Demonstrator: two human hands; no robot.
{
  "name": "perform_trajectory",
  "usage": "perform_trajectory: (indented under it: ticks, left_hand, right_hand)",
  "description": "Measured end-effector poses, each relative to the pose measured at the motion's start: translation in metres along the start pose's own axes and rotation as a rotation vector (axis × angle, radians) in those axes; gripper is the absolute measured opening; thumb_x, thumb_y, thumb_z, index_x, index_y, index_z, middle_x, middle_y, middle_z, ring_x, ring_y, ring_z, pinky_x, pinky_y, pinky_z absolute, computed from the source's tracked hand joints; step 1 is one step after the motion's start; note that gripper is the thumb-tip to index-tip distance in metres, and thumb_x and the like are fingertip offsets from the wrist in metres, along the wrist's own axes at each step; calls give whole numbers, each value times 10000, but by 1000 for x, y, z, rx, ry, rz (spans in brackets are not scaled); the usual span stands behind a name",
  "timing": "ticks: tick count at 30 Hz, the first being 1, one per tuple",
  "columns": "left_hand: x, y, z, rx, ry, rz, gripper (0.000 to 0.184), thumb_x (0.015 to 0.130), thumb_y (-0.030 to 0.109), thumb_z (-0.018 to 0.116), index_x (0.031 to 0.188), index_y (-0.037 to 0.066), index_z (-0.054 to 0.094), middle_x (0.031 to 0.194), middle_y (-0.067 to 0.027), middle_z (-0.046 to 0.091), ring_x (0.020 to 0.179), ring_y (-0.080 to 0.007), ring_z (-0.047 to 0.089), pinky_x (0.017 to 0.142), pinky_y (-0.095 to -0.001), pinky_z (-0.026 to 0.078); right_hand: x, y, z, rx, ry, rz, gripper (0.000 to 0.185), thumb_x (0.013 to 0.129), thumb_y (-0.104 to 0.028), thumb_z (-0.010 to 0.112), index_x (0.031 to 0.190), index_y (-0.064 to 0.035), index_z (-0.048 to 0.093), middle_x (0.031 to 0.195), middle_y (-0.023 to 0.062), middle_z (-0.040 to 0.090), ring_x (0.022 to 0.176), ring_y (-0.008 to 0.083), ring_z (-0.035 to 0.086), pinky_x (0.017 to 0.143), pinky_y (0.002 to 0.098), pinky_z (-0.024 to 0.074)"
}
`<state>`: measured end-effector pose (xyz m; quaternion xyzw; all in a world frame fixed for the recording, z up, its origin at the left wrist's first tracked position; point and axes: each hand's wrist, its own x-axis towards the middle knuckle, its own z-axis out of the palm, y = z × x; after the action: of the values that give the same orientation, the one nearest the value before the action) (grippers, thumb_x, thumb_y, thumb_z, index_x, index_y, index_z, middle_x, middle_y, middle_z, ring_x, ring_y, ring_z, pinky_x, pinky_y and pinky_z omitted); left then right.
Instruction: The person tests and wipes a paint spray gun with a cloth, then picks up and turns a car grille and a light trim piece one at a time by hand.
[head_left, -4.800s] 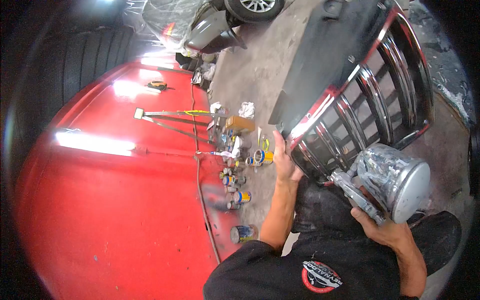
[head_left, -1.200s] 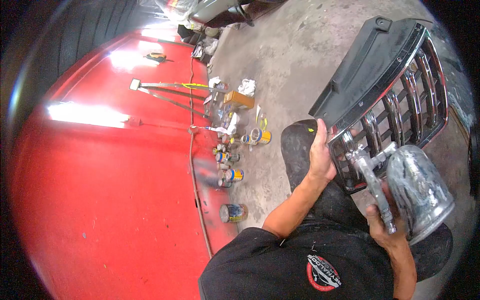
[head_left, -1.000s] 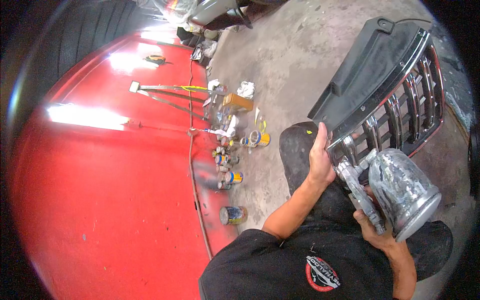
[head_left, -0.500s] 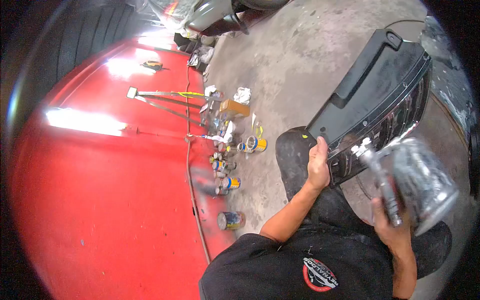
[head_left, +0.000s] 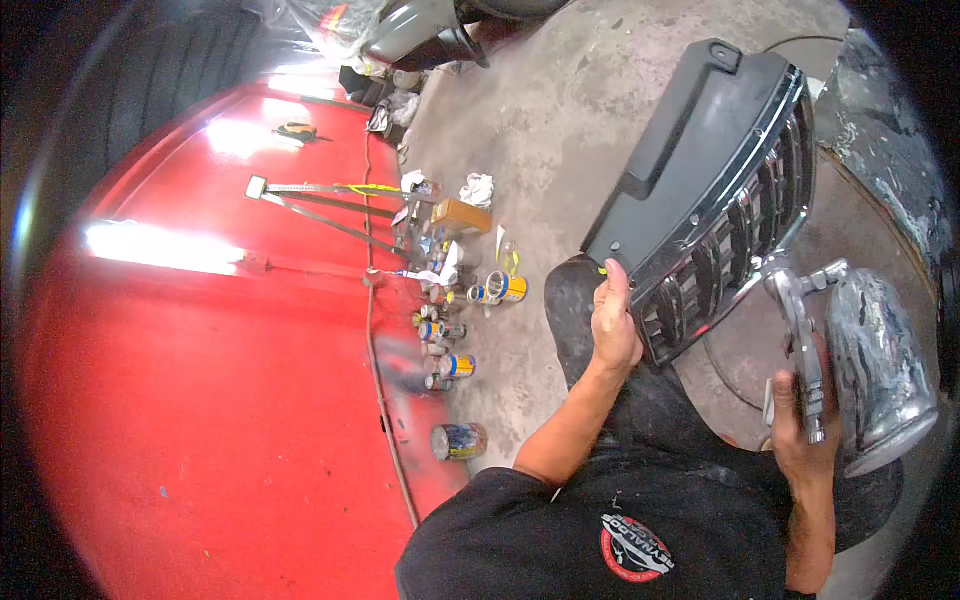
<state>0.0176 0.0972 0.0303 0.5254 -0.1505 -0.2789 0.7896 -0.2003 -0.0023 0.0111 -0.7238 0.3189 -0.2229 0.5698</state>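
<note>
My left hand [head_left: 617, 322] grips the lower left corner of a car grille [head_left: 725, 235], thumb along the near edge of its dark flat panel. The grille is tilted, its glossy black slatted face turned to the right. My right hand [head_left: 800, 440] is wrapped round the handle of a metal spray gun [head_left: 797, 310], to the right of the grille. The gun's large paint cup [head_left: 885, 370] is smeared with silver-grey and hangs beside my fingers. Gun and grille look close together, but I cannot tell whether they touch.
Several paint cans [head_left: 507, 287] stand on the concrete floor [head_left: 520, 180] along the red wall [head_left: 250, 400]. Near them are a cardboard box [head_left: 462, 216], crumpled white paper [head_left: 477, 190] and a metal stand [head_left: 330, 195]. A hose [head_left: 375, 360] runs along the wall's base.
The spray gun has moved to the right, away from the grille's face, and turned. The grille has shifted left, showing more of its slats. My left hand still holds it.
</note>
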Motion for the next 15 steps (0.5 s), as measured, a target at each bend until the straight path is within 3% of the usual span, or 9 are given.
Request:
perform_trajectory:
  ticks: [2, 4, 6, 8, 10, 11, 15]
  left_hand:
    - [5, -5, -14, 43, -12, 29, 367, 980, 330, 369, 885, 59, 598, 927, -20, 614, 843, -90, 558, 775, -264, 441]
    - [4, -1, -8, 87, 29, 68, 370, 978, 339, 374, 826, 80, 591, 878, -3, 610, 803, -74, 547, 749, -259, 436]
    - [6, 1, -16, 152, -26, 88, 454, 967, 382, 368, 1041, -11, 583, 1008, -111, 633, 872, -191, 614, 799, -316, 482]
    - [4, 0, -20, 123, 25, 151, 377, 941, 366, 458, 1000, 18, 590, 926, -63, 632, 802, -149, 594, 757, -295, 475]
    - [-2, 14, -2, 456, -1, 302, 311, 909, 326, 550, 931, 26, 626, 931, -17, 621, 834, -79, 537, 778, -237, 415]
    - [0, 14, -5, 471, 3, 303, 305, 880, 288, 604, 995, 6, 623, 957, -26, 621, 857, -89, 538, 793, -246, 416]
    - [0, 29, 5, 281, 59, 268, 181, 876, 167, 595, 969, 16, 630, 929, -10, 620, 826, -77, 538, 775, -228, 411]
  right_hand:
    - [-1, -1, 1, 12, -23, 8, 600, 903, -408, 497, 1279, 48, 394, 1279, 249, 441, 1218, 379, 398, 1020, 419, 292]
    - [-1, 1, 6, -283, -91, -72, 558, 888, -388, 533, 1247, 30, 444, 1241, 231, 484, 1187, 384, 424, 995, 423, 325]
    - [3, -6, 11, -134, -122, -43, 502, 863, -348, 580, 1214, 0, 493, 1215, 202, 517, 1160, 376, 446, 976, 426, 343]
    - [5, -13, 13, -71, -175, 38, 486, 835, -324, 621, 1198, -18, 517, 1200, 178, 540, 1133, 345, 481, 962, 408, 362]
    - [4, -16, 16, -68, -161, -1, 458, 828, -321, 627, 1171, -28, 542, 1173, 171, 558, 1111, 337, 501, 957, 402, 370]
    - [4, -17, 17, -66, -149, -40, 432, 822, -317, 634, 1144, -38, 567, 1146, 164, 577, 1089, 329, 520, 952, 395, 377]
    - [5, -13, 23, -112, -147, -130, 367, 807, -309, 644, 1089, -76, 616, 1106, 136, 608, 1069, 320, 541, 956, 394, 378]
